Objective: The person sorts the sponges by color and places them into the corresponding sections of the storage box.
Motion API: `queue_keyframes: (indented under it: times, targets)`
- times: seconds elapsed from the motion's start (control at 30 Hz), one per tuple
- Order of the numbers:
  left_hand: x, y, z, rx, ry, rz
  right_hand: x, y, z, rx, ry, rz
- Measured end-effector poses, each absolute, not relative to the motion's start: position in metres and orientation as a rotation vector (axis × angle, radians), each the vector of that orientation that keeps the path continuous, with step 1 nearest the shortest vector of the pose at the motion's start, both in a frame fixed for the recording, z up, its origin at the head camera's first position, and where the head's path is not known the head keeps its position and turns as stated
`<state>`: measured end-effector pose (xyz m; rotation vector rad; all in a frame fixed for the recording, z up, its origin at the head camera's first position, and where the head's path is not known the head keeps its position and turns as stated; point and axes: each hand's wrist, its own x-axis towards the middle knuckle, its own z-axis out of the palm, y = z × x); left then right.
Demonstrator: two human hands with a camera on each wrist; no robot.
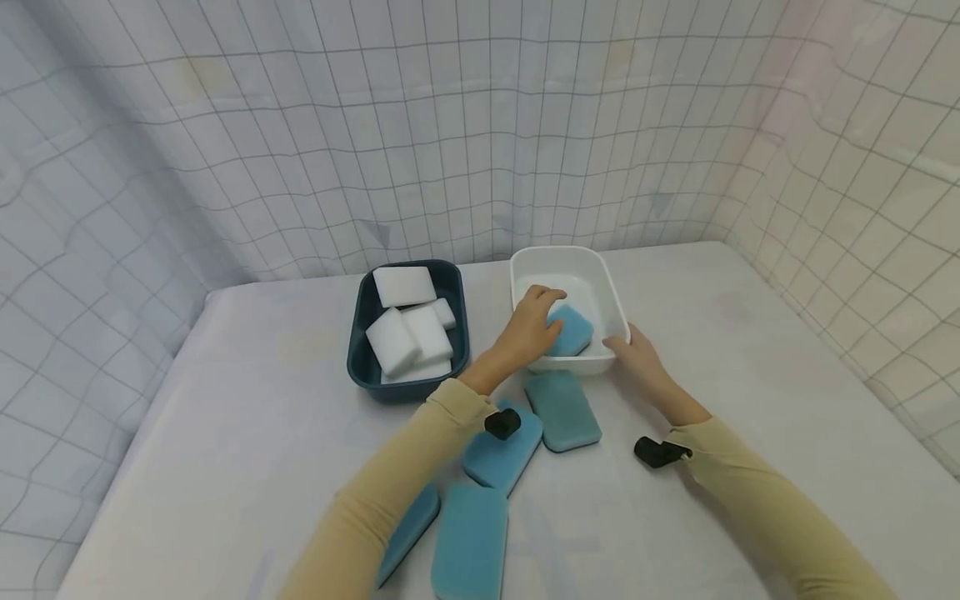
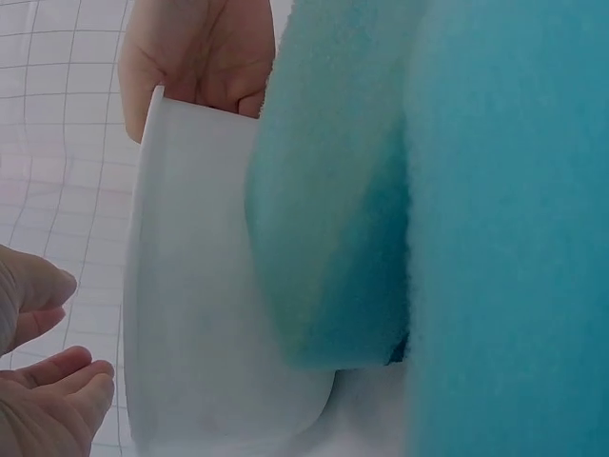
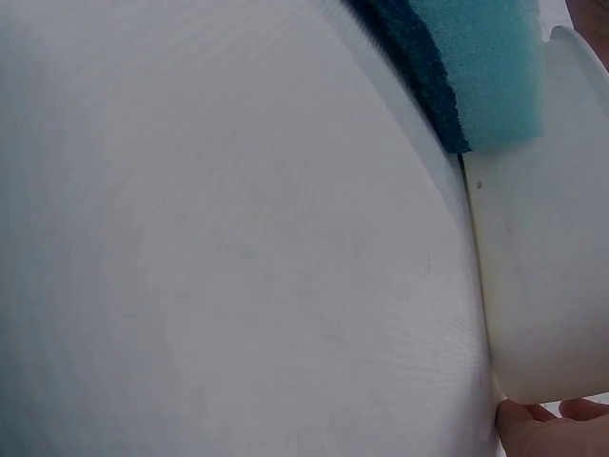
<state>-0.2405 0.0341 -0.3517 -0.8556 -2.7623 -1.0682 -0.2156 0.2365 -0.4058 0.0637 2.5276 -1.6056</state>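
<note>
My left hand (image 1: pixel 531 325) hovers over the near left part of a white plastic bin (image 1: pixel 611 287). Its thumb and fingers are spread apart with nothing between them, as the left wrist view also shows. Just beside and under them, a blue sponge (image 1: pixel 573 329) lies inside the bin. At the bin's near right corner, my right hand (image 1: pixel 643 362) grips the wall, thumb at the rim and fingers round the outside. A teal sponge (image 1: pixel 562 412) lies on the table right in front of the bin.
Left of the white bin stands a dark blue bin (image 1: pixel 360 367) holding several white sponges (image 1: pixel 405 286). More blue sponges (image 1: pixel 471 542) lie on the white table (image 1: pixel 247 433), partly under my left forearm. White gridded cloth (image 1: pixel 420 150) hangs behind and at both sides.
</note>
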Motion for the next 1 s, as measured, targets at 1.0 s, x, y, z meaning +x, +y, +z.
queue_keyframes:
  times: [1.0]
  targets:
    - [-0.211,-0.024,-0.331,-0.8,-2.821,-0.889,-0.216,0.233,-0.401,0.143,2.519,-1.534]
